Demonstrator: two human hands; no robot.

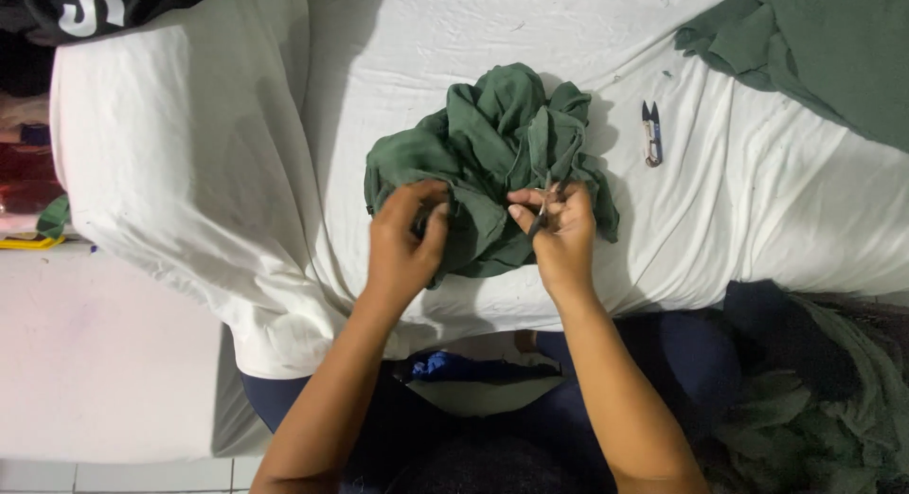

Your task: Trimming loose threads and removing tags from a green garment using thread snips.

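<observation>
My right hand has its grip closed around a small pair of scissors, blades pointing up into the green cloth. My left hand pinches a fold of the same cloth — fingers tight on it. The cloth lies bunched on the white sheet right in front of me. A thread snipper rests on the sheet just to its right — more green fabric lies in the far corner.

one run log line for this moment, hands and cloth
left hand: pinching green cloth | right hand: holding small tool at cloth | thread snips: idle on white sheet
</observation>
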